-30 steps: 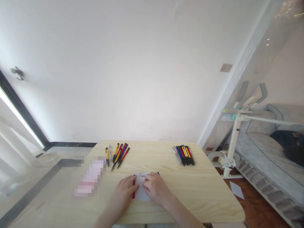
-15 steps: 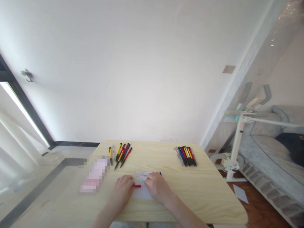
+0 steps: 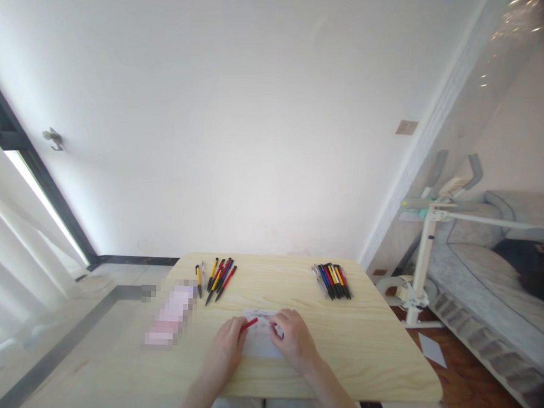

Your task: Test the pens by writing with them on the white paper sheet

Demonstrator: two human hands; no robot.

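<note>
My left hand [image 3: 228,343] is closed round a red pen barrel [image 3: 250,323], whose end sticks out to the right above a sheet of paper [image 3: 260,346]. The paper lies on the table between my hands and has scribbled marks on its upper part. On its right side, my right hand [image 3: 294,338] is bent with thumb and forefinger pinched together. A small dark bit shows by those fingers, too small to name. My fingers hide the rest of what either hand holds.
Several pens [image 3: 218,279] in yellow, red and blue lie at the table's back left. A tighter row of pens [image 3: 333,282] lies at the back right. A blurred pink patch [image 3: 172,313] covers the left edge of the wooden table [image 3: 360,356]. A white wall stands behind.
The red barrel has tipped up from lying flat, with its end now pointing up and right. My right hand has moved slightly right, and the dark tip above its knuckles no longer shows.
</note>
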